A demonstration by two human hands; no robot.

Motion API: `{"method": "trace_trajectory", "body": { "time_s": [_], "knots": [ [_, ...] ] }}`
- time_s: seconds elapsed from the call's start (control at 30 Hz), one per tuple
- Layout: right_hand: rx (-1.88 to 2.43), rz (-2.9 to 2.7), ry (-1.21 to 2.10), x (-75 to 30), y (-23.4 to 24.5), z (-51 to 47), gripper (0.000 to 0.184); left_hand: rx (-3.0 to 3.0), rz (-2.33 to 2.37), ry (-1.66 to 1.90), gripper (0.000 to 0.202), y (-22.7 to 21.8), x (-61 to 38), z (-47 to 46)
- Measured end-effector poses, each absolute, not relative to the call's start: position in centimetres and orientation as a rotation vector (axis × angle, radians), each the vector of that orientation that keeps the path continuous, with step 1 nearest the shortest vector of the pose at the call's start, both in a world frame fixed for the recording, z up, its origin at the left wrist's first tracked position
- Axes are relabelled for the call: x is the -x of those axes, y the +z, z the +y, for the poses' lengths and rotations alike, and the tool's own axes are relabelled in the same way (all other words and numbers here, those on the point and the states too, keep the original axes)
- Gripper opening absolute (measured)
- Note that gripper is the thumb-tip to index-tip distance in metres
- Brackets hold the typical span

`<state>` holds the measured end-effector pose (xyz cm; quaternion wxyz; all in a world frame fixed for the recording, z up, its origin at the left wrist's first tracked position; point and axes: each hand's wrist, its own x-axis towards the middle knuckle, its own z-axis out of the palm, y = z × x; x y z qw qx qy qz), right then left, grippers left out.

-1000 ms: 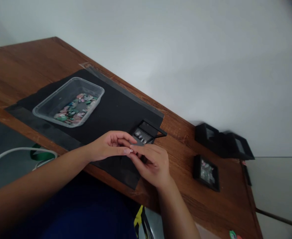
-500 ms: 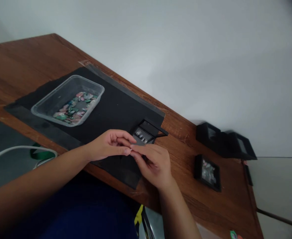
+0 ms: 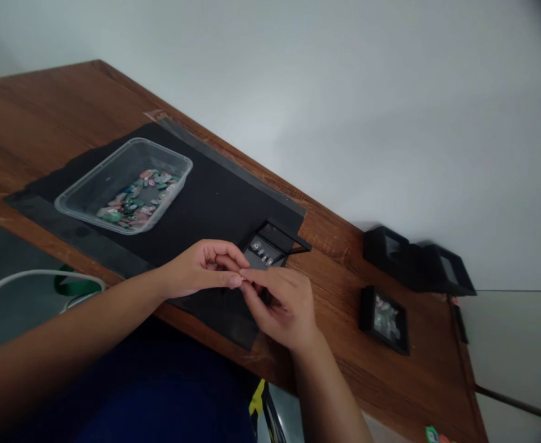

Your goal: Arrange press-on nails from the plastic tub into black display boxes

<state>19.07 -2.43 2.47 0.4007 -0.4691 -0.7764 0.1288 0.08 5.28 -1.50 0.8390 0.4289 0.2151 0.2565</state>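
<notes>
My left hand (image 3: 208, 269) and my right hand (image 3: 283, 299) meet at their fingertips over the black mat (image 3: 206, 209). Both are closed in a pinch around something tiny and pale, mostly hidden by the fingers. Just beyond them an open black box (image 3: 274, 241) rests at the mat's right end with its lid raised; several small, light, shiny pieces (image 3: 262, 253) lie inside in a row. Farther left on the mat is a clear plastic tub (image 3: 125, 184) with many small green, pink and white stone-like pieces (image 3: 136, 206) in it.
Two black boxes (image 3: 418, 264) stand by the wall at the right. Nearer, a black-framed box (image 3: 385, 321) shows pale pieces inside. The wooden table (image 3: 335, 264) runs along the white wall. A white cable (image 3: 35, 274) hangs at the near left edge.
The fingertips have shifted very slightly and the pale thing between them shows less now. The view has moved a little; box and tub stay in place.
</notes>
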Motion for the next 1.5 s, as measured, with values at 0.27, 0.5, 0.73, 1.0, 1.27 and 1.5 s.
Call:
{"method": "trace_trajectory", "body": {
  "time_s": [0.27,0.5,0.73,1.0,1.27,1.5],
  "knots": [
    [1.232,-2.019,0.321,-19.4,2.5,-2.5,0.012,-0.907,0.441,0.566,0.036,-1.5,-0.2,5.3],
    [1.251,-2.033,0.454,-20.1,2.6,-2.4,0.019,-0.89,0.384,0.581,0.029,-1.4,-0.4,5.2],
    [1.31,-1.954,0.496,-20.3,2.8,-2.7,0.025,-0.927,0.367,0.571,0.034,-1.4,-0.3,5.2],
    [1.315,-1.956,0.485,-20.2,3.2,-2.8,0.006,-0.954,0.427,0.529,0.038,-1.4,-0.1,5.3],
    [1.268,-2.029,0.306,-19.8,3.2,-2.7,0.01,-0.898,0.438,0.529,0.034,-1.3,-0.2,5.3],
    [1.253,-2.064,0.187,-19.5,3.2,-2.7,0.012,-0.899,0.466,0.538,0.035,-1.3,-0.2,5.3]
  ]
}}
